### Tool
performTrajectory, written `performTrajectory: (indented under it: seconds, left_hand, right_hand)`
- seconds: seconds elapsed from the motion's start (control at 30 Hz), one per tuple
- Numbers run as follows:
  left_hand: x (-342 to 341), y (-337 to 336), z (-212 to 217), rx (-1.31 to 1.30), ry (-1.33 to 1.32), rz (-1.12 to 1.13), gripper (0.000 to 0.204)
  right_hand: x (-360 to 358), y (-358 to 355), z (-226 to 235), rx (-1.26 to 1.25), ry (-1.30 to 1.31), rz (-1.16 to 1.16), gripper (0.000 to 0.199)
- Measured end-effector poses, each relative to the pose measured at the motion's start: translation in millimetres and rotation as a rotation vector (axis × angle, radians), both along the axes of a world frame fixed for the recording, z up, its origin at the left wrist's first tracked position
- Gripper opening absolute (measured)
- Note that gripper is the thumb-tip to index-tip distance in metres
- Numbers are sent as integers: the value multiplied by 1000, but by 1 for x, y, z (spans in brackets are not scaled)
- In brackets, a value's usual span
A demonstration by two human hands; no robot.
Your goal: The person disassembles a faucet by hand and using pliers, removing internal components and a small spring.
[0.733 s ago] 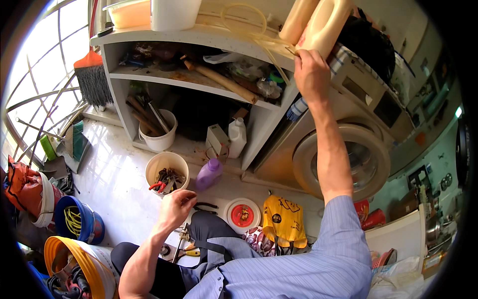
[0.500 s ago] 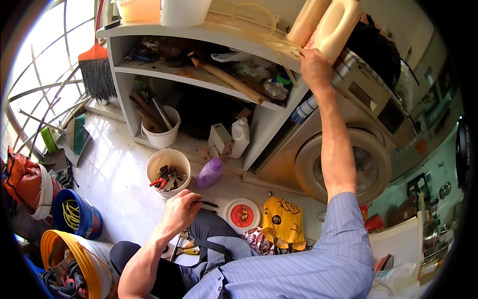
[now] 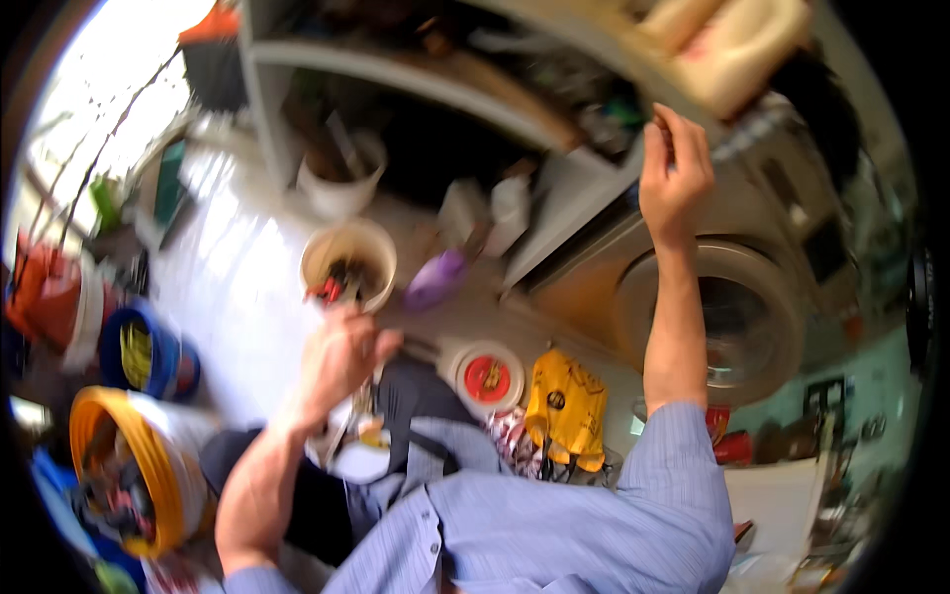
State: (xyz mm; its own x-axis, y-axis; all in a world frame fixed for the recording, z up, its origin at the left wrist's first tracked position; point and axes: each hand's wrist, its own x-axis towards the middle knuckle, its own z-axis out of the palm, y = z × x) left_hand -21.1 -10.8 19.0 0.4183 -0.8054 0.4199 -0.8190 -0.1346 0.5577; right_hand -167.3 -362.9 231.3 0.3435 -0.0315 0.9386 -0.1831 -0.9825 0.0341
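Note:
My right hand [image 3: 677, 176] is raised in front of the shelf unit, below the cream jugs [image 3: 737, 54], touching neither. Its fingers are loosely curled with the thumb apart, and I see nothing held. My left hand [image 3: 341, 358] is smeared by motion just below a cream bucket [image 3: 386, 259] of tools, among which something red shows. Whether its fingers hold anything is hidden. Close to its right lies a dark, thin handle-like thing [image 3: 424, 348]. A purple bottle [image 3: 435, 279] stands beyond that.
A round lid with a red centre [image 3: 489, 378] and a yellow bag [image 3: 566, 408] lie to the right of my knee. The washing machine [image 3: 727, 386] stands right of the shelf [image 3: 376, 69]. Yellow-rimmed [image 3: 87, 421] and blue [image 3: 183, 366] buckets crowd the left.
My right hand has come away from the jugs and thin hose and moved lower. My left hand has moved up toward the tool bucket. The whole view has shifted and blurred.

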Motion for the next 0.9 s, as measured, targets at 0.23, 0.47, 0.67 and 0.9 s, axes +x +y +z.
performTrajectory:
  seconds: [0.23, 0.47, 0.67, 0.9]
  left_hand:
    - [46, 17, 12, 50, -20, 292, 19]
    - [39, 86, 11, 129, -107, 475, 23]
    - [26, 106, 26, 151, -102, 499, 24]
    - [28, 122, 26, 176, -48, 519, 26]
  right_hand:
    - [38, 123, -288, 389, 1012, 391, 19]
    - [75, 252, -478, 646, 1801, 325, 26]
    - [103, 255, -533, 831, 1680, 81, 52]
    - [118, 254, -582, 1133, 1620, 29, 49]
